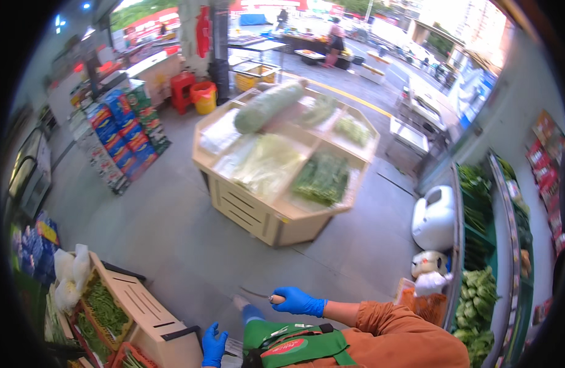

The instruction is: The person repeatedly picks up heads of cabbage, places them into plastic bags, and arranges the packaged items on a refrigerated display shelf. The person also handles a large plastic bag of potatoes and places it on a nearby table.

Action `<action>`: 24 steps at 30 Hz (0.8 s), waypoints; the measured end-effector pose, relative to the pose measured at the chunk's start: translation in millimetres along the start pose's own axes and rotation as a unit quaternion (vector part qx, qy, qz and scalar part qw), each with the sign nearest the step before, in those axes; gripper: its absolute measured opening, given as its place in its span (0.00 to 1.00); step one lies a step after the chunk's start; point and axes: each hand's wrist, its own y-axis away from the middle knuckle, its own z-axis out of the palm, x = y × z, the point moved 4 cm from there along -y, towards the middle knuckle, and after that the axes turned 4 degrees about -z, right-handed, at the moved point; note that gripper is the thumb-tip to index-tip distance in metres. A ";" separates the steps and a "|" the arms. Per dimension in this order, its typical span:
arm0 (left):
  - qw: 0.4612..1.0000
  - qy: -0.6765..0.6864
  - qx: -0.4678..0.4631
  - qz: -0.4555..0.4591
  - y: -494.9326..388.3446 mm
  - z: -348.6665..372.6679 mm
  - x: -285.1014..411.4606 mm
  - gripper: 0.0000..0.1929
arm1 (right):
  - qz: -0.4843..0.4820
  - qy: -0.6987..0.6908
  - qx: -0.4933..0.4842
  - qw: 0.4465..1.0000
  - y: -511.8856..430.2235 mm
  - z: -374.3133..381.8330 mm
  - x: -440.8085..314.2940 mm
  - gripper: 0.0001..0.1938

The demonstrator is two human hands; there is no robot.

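My right hand [297, 301], in a blue glove, is closed on the wooden handle of a thin, curved-bladed knife [257, 291], whose blade points left above the floor. Lower down and to the left, my left hand [213, 345] wears a matching glove; its fingers are apart and nothing shows in it. Ahead stands an octagonal wooden display stand [245, 214] split into compartments. A large winter melon [268, 106] lies across its far left part. Bundles of leafy greens [322, 178] fill the near right compartment, beside pale vegetables under clear plastic [266, 161].
A second wooden stand [140, 299] with crates of greens is at lower left. Shelves with leafy vegetables [475, 294] line the right wall, near a white plastic jug [433, 218]. Stacked drink cartons [126, 133] and a red stool [182, 91] stand at upper left.
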 end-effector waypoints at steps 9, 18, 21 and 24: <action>0.986 0.069 0.132 0.076 -251.3 -177.0 91.9 0.24 | -0.179 -0.025 -0.062 0.982 -238.8 8.5 -161.9 0.17; 0.972 0.018 0.202 0.116 -470.6 -285.1 145.6 0.16 | -0.133 -0.178 -0.021 0.975 -465.2 -65.9 -250.7 0.15; 0.975 0.038 0.217 -0.007 -506.4 -323.5 144.2 0.15 | -0.044 -0.157 0.000 0.987 -531.2 -84.1 -293.0 0.15; 0.942 0.172 0.271 -0.094 -545.8 -363.0 136.6 0.21 | -0.070 -0.096 -0.041 0.992 -601.6 -89.8 -357.9 0.16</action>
